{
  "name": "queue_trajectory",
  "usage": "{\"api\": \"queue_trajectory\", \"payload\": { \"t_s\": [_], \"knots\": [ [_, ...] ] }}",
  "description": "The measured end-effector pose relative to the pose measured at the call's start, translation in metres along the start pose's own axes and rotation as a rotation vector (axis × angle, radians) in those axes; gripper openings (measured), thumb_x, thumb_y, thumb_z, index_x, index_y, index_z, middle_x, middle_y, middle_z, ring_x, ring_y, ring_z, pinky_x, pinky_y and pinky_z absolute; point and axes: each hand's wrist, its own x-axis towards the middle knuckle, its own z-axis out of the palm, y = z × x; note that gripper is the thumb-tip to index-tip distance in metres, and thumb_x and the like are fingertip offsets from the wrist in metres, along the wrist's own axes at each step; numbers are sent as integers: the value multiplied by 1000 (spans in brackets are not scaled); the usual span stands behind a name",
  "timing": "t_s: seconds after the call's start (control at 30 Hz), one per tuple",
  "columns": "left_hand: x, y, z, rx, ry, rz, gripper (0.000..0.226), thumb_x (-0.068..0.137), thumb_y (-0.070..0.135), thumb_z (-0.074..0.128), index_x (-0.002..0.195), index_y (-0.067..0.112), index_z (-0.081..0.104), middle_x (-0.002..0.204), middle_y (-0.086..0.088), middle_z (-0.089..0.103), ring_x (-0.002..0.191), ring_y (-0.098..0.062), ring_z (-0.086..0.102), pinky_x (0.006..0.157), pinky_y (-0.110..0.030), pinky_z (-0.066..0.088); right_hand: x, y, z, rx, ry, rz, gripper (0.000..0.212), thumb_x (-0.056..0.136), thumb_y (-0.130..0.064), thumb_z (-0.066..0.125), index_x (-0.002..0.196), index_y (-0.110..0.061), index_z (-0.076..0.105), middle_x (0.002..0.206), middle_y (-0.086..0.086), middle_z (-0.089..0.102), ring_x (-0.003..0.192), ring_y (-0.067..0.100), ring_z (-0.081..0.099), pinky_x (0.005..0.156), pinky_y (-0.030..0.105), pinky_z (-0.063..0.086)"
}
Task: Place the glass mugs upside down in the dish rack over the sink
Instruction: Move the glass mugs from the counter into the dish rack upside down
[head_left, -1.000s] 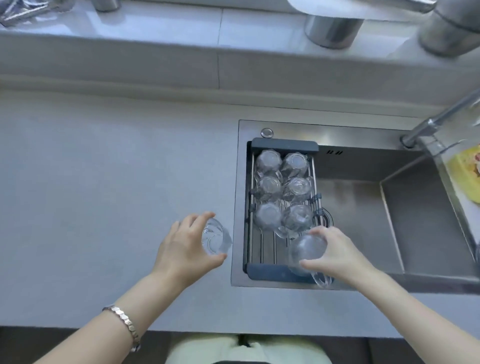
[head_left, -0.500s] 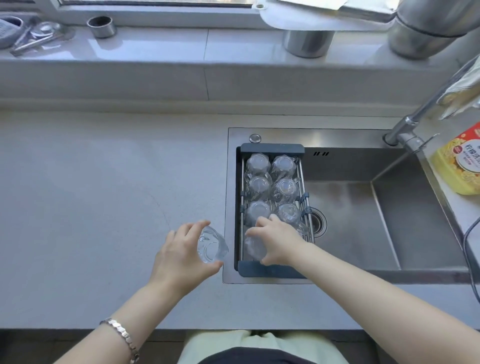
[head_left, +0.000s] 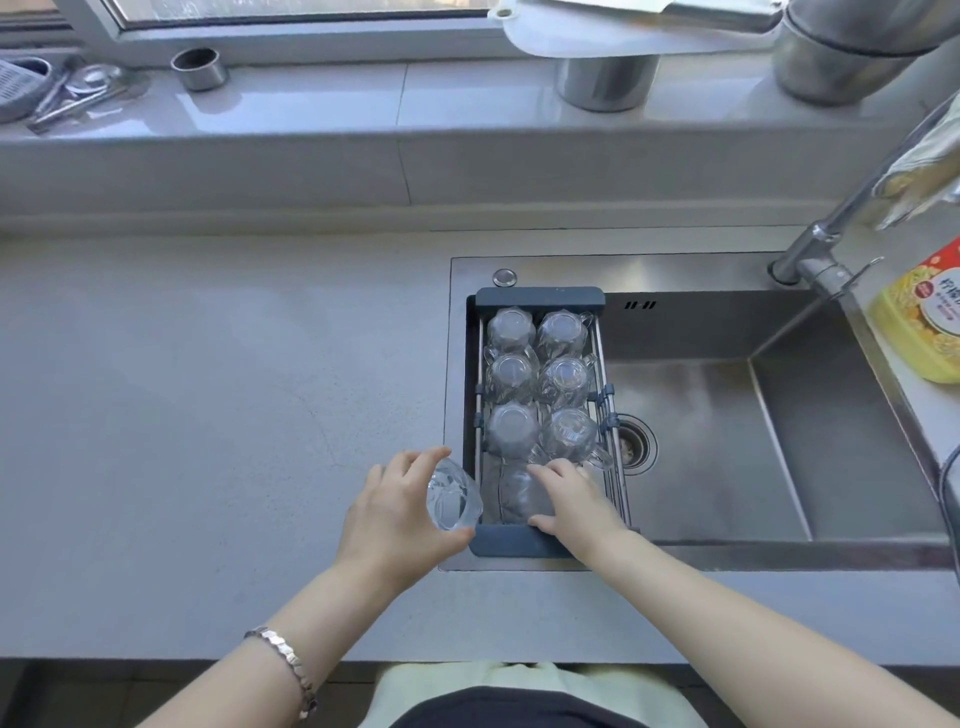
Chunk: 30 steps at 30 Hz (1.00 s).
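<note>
A dark-framed dish rack (head_left: 540, 300) spans the left end of the steel sink (head_left: 727, 447). Several glass mugs (head_left: 511, 371) stand upside down in it, in two columns. My right hand (head_left: 574, 501) grips one more glass mug (head_left: 517, 493) in the rack's near left spot, fingers around its side. My left hand (head_left: 395, 512) holds a tilted glass mug (head_left: 452, 501) just left of the rack, above the sink's rim.
A grey counter (head_left: 208, 415) stretches left of the sink. The tap (head_left: 831, 254) rises at the back right, beside a yellow detergent bottle (head_left: 924, 322). Steel cups and utensils (head_left: 200, 67) sit on the window ledge.
My right hand carried its mug from the rack's near right corner leftward and set it down in the near left spot. My left hand with its mug edged closer to the rack.
</note>
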Motion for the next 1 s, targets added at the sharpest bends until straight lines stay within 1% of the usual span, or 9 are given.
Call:
{"api": "queue_trajectory", "payload": {
  "t_s": [0.2,0.3,0.33,0.37,0.43,0.5,0.77,0.9,1.0],
  "knots": [
    [8,9,3,19,-6,17,74,70,43,70,135,37,36,132,10,47,118,-17,42,93,-30,41,-2,-3,-1,-291,63,-43,61,81,-33,62,134,-13,39,126,11,52,114,32,43,95,39,36],
    [10,6,1,29,-15,11,74,69,43,71,135,37,36,132,10,47,119,-17,42,95,-32,43,1,-6,-4,-423,74,-73,62,43,-47,80,97,-18,68,85,4,69,81,26,59,72,36,49],
    [10,5,0,31,-15,8,75,69,43,71,135,37,36,133,10,46,120,-17,42,95,-32,43,1,-9,-8,-447,109,-84,63,28,-48,82,84,-20,70,72,1,68,70,23,60,64,33,51],
    [10,3,0,32,-16,3,75,69,43,71,135,37,36,134,10,46,121,-17,41,96,-32,43,2,-11,-12,-456,122,-110,63,26,-47,82,82,-19,70,71,2,66,67,23,60,63,33,52],
    [10,1,-1,29,-19,-6,75,69,43,71,135,37,36,134,10,46,122,-16,41,96,-32,43,4,-18,-18,-408,43,-130,60,56,-39,78,106,-13,61,97,10,61,89,30,58,79,37,47],
    [10,-1,-2,25,-17,-9,75,69,43,71,135,37,36,134,10,46,121,-16,41,95,-32,43,9,-20,-19,-373,6,-95,53,75,-30,66,121,-9,48,117,14,49,105,31,51,85,37,43],
    [11,-7,-8,16,13,-10,75,70,43,71,136,38,35,133,12,46,119,-15,42,91,-30,44,9,-28,-33,-306,-18,-50,49,74,-28,67,115,-9,50,118,13,47,107,32,51,84,38,45],
    [13,-6,-9,27,4,-16,75,70,44,70,136,37,35,133,11,46,120,-16,42,91,-30,44,3,-32,-58,-393,-10,-187,46,75,-31,66,115,-11,53,113,12,49,100,31,53,78,36,44],
    [14,-4,-8,30,-5,-21,74,70,44,70,135,38,36,133,11,46,120,-16,42,91,-31,44,8,-33,-76,-578,-115,-390,44,77,-24,65,119,-15,54,114,11,48,99,31,52,73,35,42]
  ]
}}
